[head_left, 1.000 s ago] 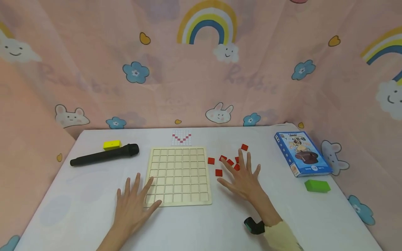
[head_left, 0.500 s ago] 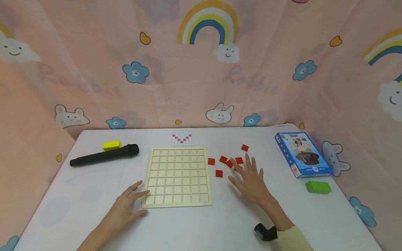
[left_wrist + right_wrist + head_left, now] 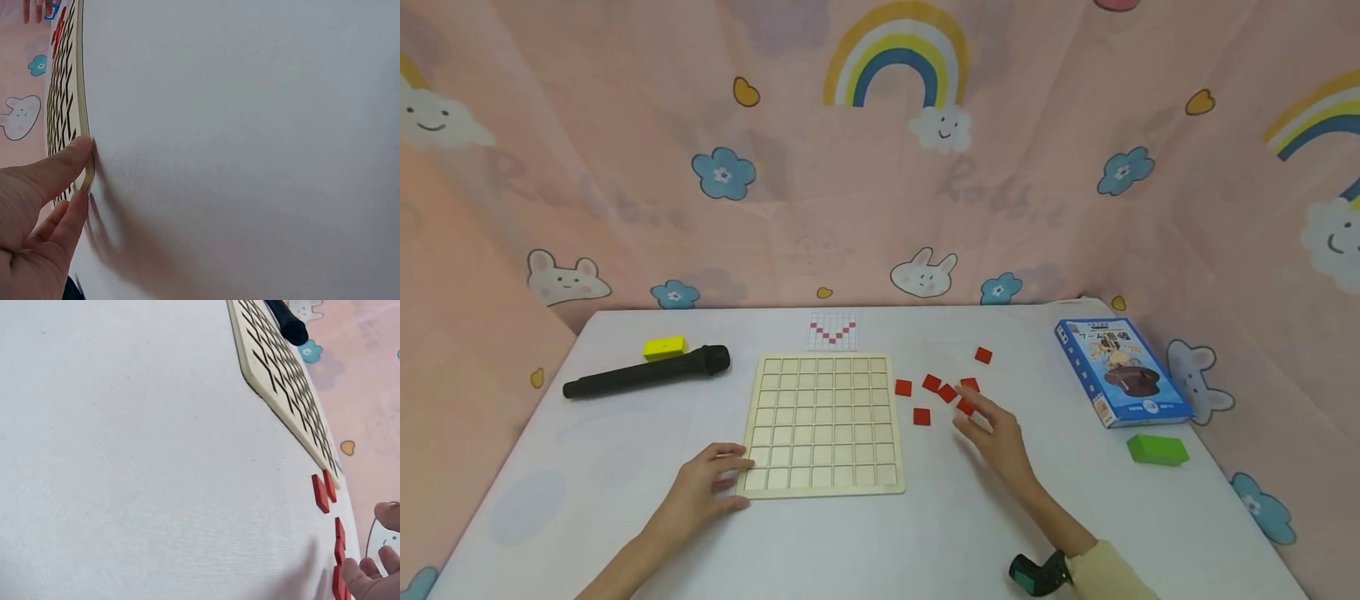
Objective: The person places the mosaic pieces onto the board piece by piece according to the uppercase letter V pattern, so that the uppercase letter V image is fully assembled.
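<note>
A cream wooden grid board (image 3: 823,425) lies flat on the white table, its square cells bare. My left hand (image 3: 700,485) holds the board's near left corner; in the left wrist view the thumb (image 3: 69,159) and fingers (image 3: 70,222) lie at either side of that corner. Several small red square tiles (image 3: 921,417) are scattered right of the board. Over the nearest of them reaches my right hand (image 3: 1002,446), its index fingertip right at a tile (image 3: 966,407). The right wrist view shows thumb and fingers (image 3: 362,581) apart, one fingertip beside the red tiles.
A card (image 3: 832,331) with a red V pattern on a grid lies behind the board. Left stand a black microphone (image 3: 647,372) and a yellow block (image 3: 665,347). To the right are a blue picture box (image 3: 1123,371) and a green block (image 3: 1157,449). A pink printed curtain surrounds the table.
My left hand has drawn back from over the board to its near left corner. The right hand, spread before, has moved slightly right and drawn its fingers in above the tiles.
</note>
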Motion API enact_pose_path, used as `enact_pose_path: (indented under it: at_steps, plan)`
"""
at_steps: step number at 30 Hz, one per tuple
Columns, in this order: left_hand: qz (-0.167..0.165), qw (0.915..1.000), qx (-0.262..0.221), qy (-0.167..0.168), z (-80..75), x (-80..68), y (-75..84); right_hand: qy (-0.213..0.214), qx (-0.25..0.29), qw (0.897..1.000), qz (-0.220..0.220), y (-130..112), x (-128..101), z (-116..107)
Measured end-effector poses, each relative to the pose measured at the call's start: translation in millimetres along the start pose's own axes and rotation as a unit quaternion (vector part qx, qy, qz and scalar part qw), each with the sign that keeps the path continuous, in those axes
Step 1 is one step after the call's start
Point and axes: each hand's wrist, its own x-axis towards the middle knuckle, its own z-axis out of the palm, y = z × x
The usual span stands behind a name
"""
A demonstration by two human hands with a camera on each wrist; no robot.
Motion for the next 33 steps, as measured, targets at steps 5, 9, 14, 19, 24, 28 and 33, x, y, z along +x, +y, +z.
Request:
enact_pose_path:
  at_steps: [5,9,14,19,24,28,33]
  plan:
    - [-0.027,0.9996,0.001,0.001,0.8,3.1,3.1,0.011,0.04,0.999,0.029,5.7,-4.4,6.8]
    - [-0.039,0.9992,0.003,0.008,0.6,3.1,5.8,0.022,0.046,0.997,0.058,11.4,-3.5,13.8]
    - [-0.053,0.9985,0.005,0.014,1.9,2.1,5.4,0.01,0.019,0.998,0.058,17.8,0.5,19.8]
    - [-0.065,0.9975,-0.022,0.017,2.5,2.9,2.3,-0.013,-0.01,0.999,0.03,22.5,9.3,21.1]
    - [-0.062,0.997,-0.046,0.01,1.1,4.2,-2.0,-0.026,-0.021,0.999,0.029,24.1,17.8,22.4]
    - [-0.055,0.997,-0.054,0.002,-1.3,2.5,-6.4,-0.05,-0.028,0.998,0.024,25.7,25.2,24.4]
    - [-0.03,0.9976,-0.062,-0.001,-2.8,3.9,-8.9,-0.078,-0.054,0.995,0.0,25.5,34.0,21.3]
